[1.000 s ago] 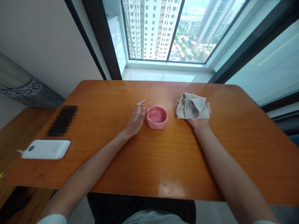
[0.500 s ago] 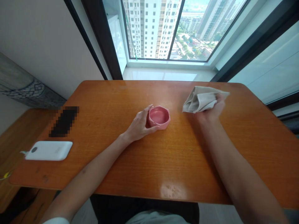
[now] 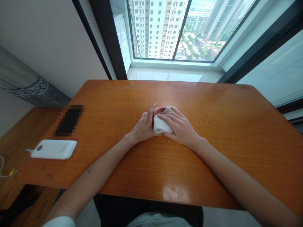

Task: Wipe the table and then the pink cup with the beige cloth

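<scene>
L hand (image 3: 142, 126) wrapped round the near-left wall of the pink bowl (image 3: 158, 110), grip clenched on it; only a sliver of pink rim shows betw. the two hands. R hand (image 3: 180, 126) grasping the beige cloth (image 3: 161, 125), fingers spread flat over it and pressing it into and over the bowl's mouth, so cloth covers most of the opening. Bowl sits on the desk (image 3: 213, 126) at mid-width, slightly toward the far edge, w/ both hands touching each other across it. Whether the bowl is lifted or tilted off the surface: can't tell, hands hide the base. Judgement on technique: L should brace the bowl firmly vs. the desk so it can't skid while R works the cloth round the inner wall; keep cloth bunched under the fingertips, not trailing over the rim; light pressure, since a ceramic-looking bowl could tip if pushed from one side. Outward: white power bank (image 3: 54, 149) near the desk's left edge w/ a cable off its end, pixelated dark object (image 3: 68, 120) just behind it, both well apart from the hands. Window (image 3: 180, 28) beyond the far edge, tower blocks outside.
</scene>
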